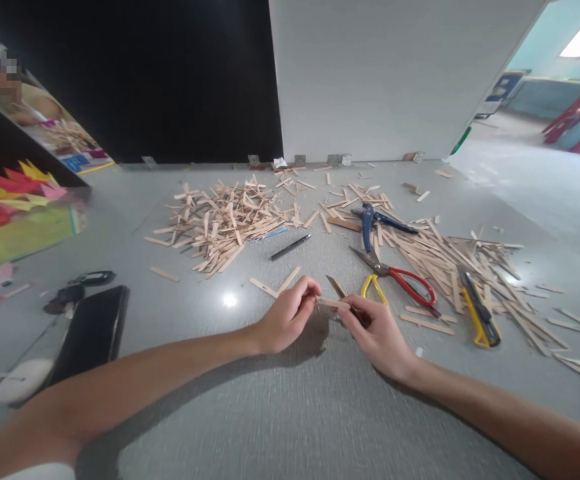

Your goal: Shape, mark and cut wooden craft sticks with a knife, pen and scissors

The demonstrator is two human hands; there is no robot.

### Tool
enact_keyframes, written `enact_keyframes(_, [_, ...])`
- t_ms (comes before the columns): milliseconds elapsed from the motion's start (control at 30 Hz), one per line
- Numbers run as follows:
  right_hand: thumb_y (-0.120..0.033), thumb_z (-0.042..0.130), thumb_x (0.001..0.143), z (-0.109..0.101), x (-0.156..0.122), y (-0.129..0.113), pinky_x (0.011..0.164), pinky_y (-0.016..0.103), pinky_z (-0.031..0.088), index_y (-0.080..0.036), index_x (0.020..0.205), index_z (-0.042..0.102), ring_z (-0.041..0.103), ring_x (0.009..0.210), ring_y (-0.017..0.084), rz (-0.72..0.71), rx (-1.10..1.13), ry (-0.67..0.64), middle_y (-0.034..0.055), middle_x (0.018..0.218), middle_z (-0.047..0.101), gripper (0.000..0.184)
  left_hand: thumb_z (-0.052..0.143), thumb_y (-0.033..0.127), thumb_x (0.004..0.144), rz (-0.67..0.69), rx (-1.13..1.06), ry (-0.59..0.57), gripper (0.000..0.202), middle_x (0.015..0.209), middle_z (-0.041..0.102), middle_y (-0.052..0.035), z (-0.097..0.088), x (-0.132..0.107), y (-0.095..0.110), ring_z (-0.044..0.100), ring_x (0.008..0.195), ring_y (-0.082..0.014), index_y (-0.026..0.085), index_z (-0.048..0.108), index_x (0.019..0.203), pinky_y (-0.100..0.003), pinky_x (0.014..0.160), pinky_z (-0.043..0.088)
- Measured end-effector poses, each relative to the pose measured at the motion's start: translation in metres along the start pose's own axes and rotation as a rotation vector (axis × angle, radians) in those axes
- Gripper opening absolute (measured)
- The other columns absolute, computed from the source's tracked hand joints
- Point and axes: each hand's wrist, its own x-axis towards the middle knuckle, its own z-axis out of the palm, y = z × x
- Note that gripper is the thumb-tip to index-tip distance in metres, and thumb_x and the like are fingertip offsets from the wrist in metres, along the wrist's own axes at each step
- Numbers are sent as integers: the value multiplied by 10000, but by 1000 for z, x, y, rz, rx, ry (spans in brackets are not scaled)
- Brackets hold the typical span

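My left hand (290, 319) and my right hand (377, 330) meet over the grey table (290, 413), both pinching a short wooden stick (331, 303) between their fingertips. A knife blade (337, 287) points up and away from my right hand, which also grips its handle. Two loose sticks (277, 285) lie just beyond my left hand. A black pen (291, 247) lies farther back.
Piles of cut wooden sticks (225, 217) spread across the back and right. Red and yellow snips (400, 280), blue pliers (370, 223) and a yellow utility knife (477, 310) lie on the right. A black phone (93, 330) and coloured paper (10, 200) sit on the left.
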Motion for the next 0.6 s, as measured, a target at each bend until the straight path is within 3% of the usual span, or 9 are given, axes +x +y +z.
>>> enact_keyframes(167, [-510,544,997,1,2,3,522,254,336,-188,780,666,424,579,134,23,-17,40,-15,637,497,407,510,287,1028,17,42,45,132,789,606,22,1,1,-2,517,610,-117,205,596,971,-238,596,417])
enact_keyframes(300, [-537,551,1003,3,2,3,498,253,330,-190,784,693,429,565,137,33,-9,59,-11,633,500,435,567,244,1030,142,140,160,140,936,710,-39,2,0,-4,580,675,-130,200,680,960,-251,632,484])
enact_keyframes(600, [-544,554,1018,4,1,5,469,247,312,-165,843,755,399,529,128,14,-13,72,-25,596,471,464,565,183,1073,341,302,210,160,962,765,-52,6,-9,-11,698,781,-150,207,709,1009,-243,697,563])
